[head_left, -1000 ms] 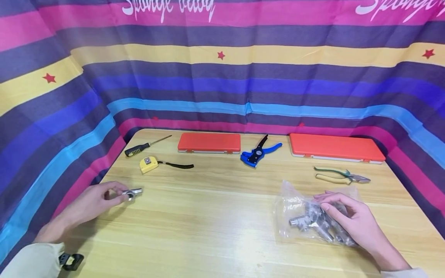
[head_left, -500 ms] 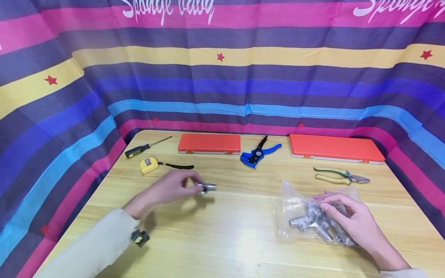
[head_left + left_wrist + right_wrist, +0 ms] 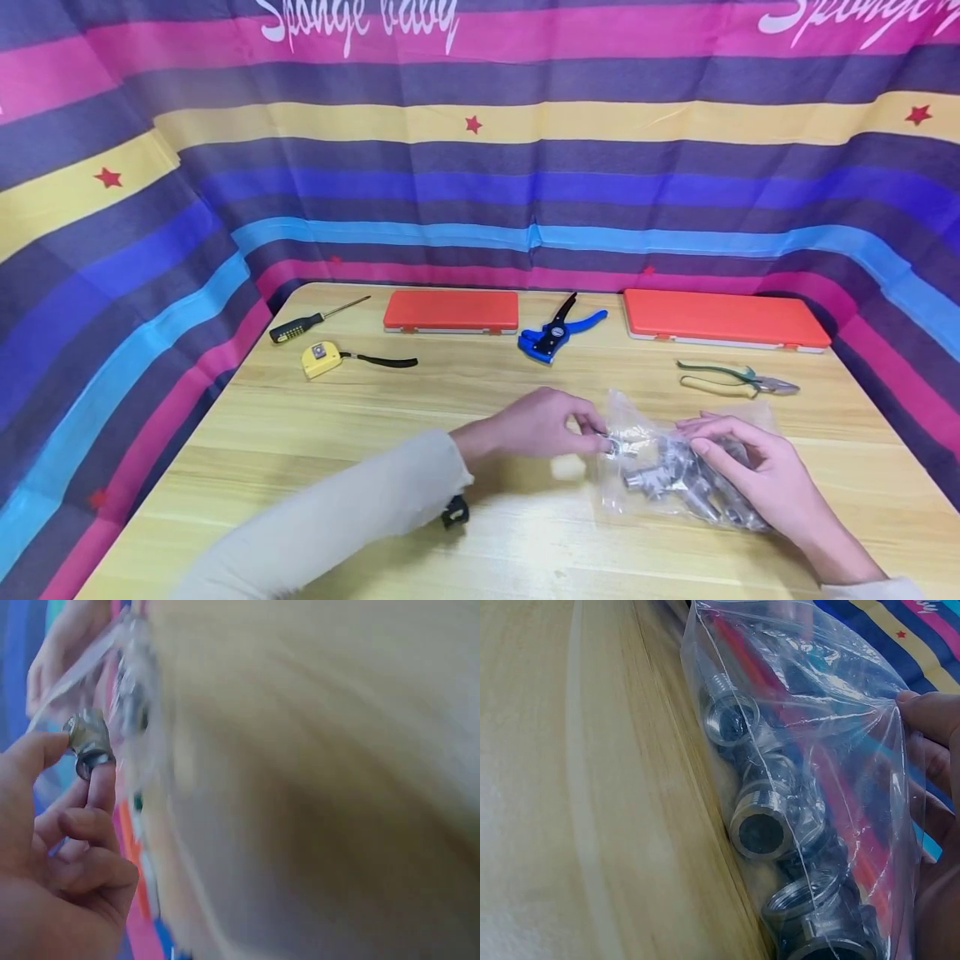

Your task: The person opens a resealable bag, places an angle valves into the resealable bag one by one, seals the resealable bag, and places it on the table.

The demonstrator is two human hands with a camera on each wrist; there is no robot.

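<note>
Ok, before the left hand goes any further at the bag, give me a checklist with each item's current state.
1. Fitting secure: ok. The left hand pinches the metal fitting between thumb and fingers.
2. Bag steadied: ok. The right hand grips the clear bag by its plastic.
3. Bag mouth open towards the fitting: cannot tell. The transparent plastic blurs where its edge lies.
4. Fitting inside the bag: cannot tell. It is at the bag's side, but in or out is unclear.
5. Pliers clear of both hands: ok. They lie beyond the bag, untouched.
</note>
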